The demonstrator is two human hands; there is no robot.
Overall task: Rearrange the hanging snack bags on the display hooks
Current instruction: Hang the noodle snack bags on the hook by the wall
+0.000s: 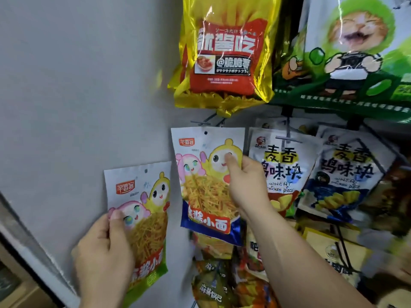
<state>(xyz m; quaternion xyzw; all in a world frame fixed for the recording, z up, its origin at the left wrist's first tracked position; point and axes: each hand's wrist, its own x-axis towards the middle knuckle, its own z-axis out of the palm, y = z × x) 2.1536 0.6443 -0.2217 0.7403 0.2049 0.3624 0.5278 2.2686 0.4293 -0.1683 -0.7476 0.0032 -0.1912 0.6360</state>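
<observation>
The right hand (246, 183) pinches the blue-bottomed white noodle-snack bag (204, 196) just below the grey wire hook (203, 122), probably aligning its hole. The left hand (104, 252) grips the green-bottomed white noodle-snack bag (144, 230), held aside at the left.

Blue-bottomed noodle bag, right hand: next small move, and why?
Likely raise the blue-bottomed noodle bag slightly to thread its hang hole onto the hook just above; the right hand pinches it, and the left hand holds the green-bottomed bag apart.
</observation>
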